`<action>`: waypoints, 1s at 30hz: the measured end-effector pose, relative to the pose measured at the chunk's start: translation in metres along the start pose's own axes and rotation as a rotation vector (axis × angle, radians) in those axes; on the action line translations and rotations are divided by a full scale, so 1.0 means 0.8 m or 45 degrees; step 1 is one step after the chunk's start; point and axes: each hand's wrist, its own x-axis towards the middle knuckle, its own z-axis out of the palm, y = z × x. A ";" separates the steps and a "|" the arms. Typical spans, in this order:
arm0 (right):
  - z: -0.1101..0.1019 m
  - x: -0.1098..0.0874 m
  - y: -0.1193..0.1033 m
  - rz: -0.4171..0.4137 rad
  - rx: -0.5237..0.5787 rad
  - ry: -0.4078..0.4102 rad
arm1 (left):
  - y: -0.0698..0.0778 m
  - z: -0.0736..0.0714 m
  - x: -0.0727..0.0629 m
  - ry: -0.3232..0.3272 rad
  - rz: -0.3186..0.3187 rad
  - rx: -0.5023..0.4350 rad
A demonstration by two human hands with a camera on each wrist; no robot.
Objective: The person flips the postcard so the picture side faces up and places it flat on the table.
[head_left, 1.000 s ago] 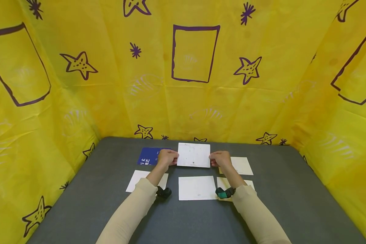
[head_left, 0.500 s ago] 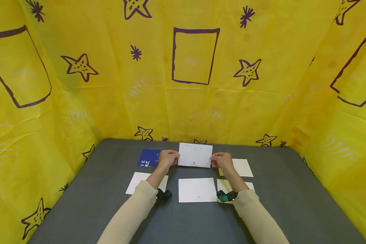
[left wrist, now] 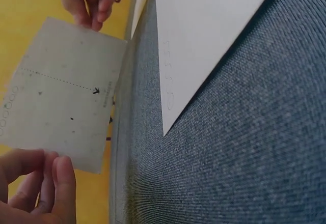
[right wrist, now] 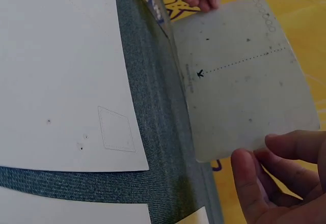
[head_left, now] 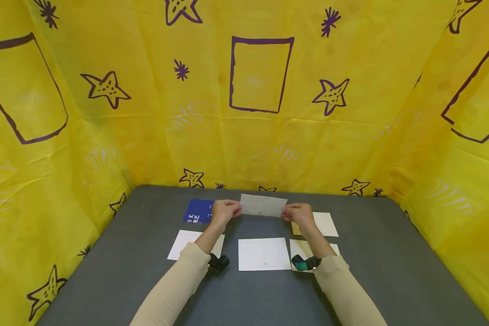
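Observation:
A white postcard, tilted up off the table, is held by its two short sides. My left hand pinches its left edge and my right hand pinches the right one. Small circles, a dotted line and a dark little mark are printed on the face of the postcard turned to me. In the right wrist view the thumb and fingers of my right hand are at the near edge. Flat in front of both hands lies another white postcard.
A blue card with white lettering lies at the back left, a white card before it, partly under my left forearm. Two cream cards lie on the right, partly covered by my right arm. Yellow cloth walls the grey table.
The held postcard has tipped, so its face looks narrower and greyer. Both hands have shifted very slightly right with it. The cards on the table have stayed put.

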 end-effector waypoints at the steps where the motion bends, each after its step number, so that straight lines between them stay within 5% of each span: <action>1: -0.001 0.000 0.000 -0.015 -0.010 -0.008 | 0.000 0.000 0.000 -0.001 0.005 -0.009; 12: -0.003 0.000 -0.002 -0.054 -0.069 -0.031 | -0.002 0.000 0.003 0.015 -0.028 -0.084; 30: -0.003 0.006 0.005 0.024 0.089 -0.008 | -0.001 0.003 0.000 0.035 -0.121 -0.329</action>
